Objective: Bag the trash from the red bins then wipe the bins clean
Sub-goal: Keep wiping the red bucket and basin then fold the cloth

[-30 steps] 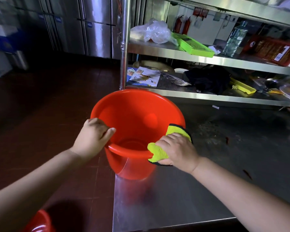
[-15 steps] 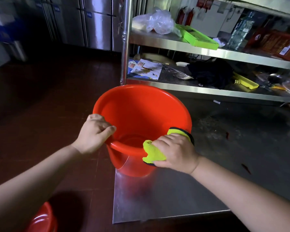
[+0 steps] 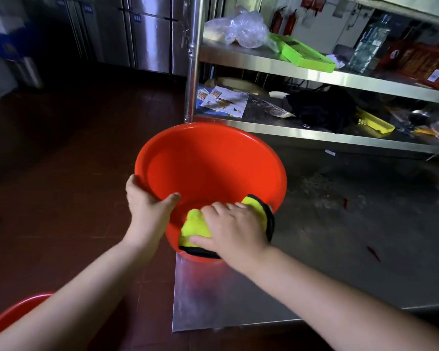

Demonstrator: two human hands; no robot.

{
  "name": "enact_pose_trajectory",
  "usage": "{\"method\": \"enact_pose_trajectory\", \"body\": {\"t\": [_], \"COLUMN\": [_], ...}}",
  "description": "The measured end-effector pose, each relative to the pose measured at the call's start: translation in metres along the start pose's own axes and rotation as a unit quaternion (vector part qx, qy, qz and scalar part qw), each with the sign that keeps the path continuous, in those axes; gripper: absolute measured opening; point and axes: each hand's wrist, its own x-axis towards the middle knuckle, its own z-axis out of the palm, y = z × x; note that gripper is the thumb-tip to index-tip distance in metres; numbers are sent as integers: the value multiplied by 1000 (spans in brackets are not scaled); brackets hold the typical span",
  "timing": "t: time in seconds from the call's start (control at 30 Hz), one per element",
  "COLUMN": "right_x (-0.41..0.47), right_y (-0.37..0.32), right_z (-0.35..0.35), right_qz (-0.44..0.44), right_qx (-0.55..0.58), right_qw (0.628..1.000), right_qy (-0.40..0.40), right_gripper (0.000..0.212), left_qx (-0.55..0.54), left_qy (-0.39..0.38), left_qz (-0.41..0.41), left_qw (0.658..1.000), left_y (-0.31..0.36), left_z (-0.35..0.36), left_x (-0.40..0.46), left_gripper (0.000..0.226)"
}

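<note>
Left hand (image 3: 147, 211) clamps the bin (image 3: 211, 173) rim — right hand (image 3: 235, 230) presses the cloth (image 3: 195, 228) over the near rim, bin tilted toward her.

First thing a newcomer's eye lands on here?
The bright red bin, centre frame on the corner of the steel table, tipped toward the camera. The left hand grips its near rim while the right hand presses a yellow cloth over that rim. Behind, cluttered steel shelves.

At frame centre, the left hand (image 3: 147, 211) grips the red bin's (image 3: 213, 163) near rim. The right hand (image 3: 235, 230) presses a yellow cloth (image 3: 194, 226) over that rim, lower centre.
</note>
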Motion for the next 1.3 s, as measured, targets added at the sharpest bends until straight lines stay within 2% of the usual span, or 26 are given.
{"method": "enact_pose_trajectory", "body": {"t": [0.07, 0.13, 0.2, 0.4, 0.57, 0.67, 0.73, 0.8, 0.87, 0.93, 1.0, 1.07, 1.17, 1.3], "right_x": [9, 12, 7, -22, -48, -61, -68, -70, -68, -63, -58, -53, -46, -43], "right_y": [-16, -15, -4, 47, 93, 103, 97, 84, 69, 53, 36, 17, -7, -22], "right_z": [-1, -4, -6, -7, -4, 2, 9, 17, 22, 24, 27, 31, 39, 41], "right_qz": [15, 11, -19, -143, -241, -276, -274, -264, -241, -210, -182, -155, -132, -89], "right_qx": [-10, -21, -17, 31, 34, 2, 1, 15, 24, 22, 13, 20, 25, 47], "right_qw": [1000, 1000, 1000, 989, 965, 950, 949, 956, 967, 975, 981, 985, 985, 974], "right_qy": [3, 8, 14, -22, -96, -149, -154, -126, -85, -66, -66, -69, -113, -205], "right_gripper": [51, 52, 53, 52, 51, 57, 60, 49, 33, 28, 31, 33, 40, 56], "left_qx": [-41, -42, -40, -64, -17, 36, 52, 80, 103, 130, 138, 92, -26, -29], "left_qy": [-7, -19, -39, -134, -203, -278, -302, -262, -136, 14, 88, 72, 19, 32], "left_qz": [-28, -12, -1, 2, 84, 164, 190, 208, 198, 156, 111, 36, -54, -52], "left_qw": [999, 999, 998, 989, 976, 946, 933, 939, 965, 979, 980, 992, 998, 998], "left_y": [1, 2, 2, -2, 17, 40, 50, 52, 44, 20, -14, -41, -60, -69], "left_z": [5, 5, 2, -11, -29, -40, -38, -34, -34, -35, -29, -17, -5, -5], "left_x": [0, 7, 15, 38, 56, 70, 78, 84, 78, 59, 23, -7, -31, -29], "left_gripper": [86, 75, 70, 89, 101, 105, 102, 96, 87, 87, 87, 71, 32, 19]}}
